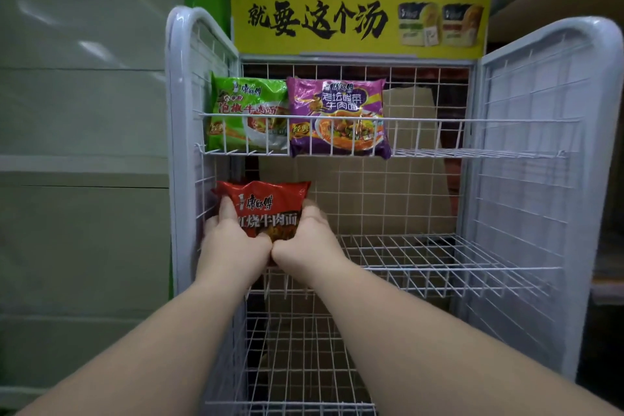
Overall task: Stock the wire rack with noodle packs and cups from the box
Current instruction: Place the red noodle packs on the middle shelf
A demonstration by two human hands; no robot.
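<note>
A red noodle pack is held upright at the far left of the middle shelf of the white wire rack, gripped by the left hand and the right hand, fingers curled round its lower edges. On the top shelf, a green pack and a purple pack are seen standing side by side at the left, touching.

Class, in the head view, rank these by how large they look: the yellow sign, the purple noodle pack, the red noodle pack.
1. yellow sign, clearly largest.
2. purple noodle pack.
3. red noodle pack, though both hands cover its lower part, so second and third are unsure.
</note>
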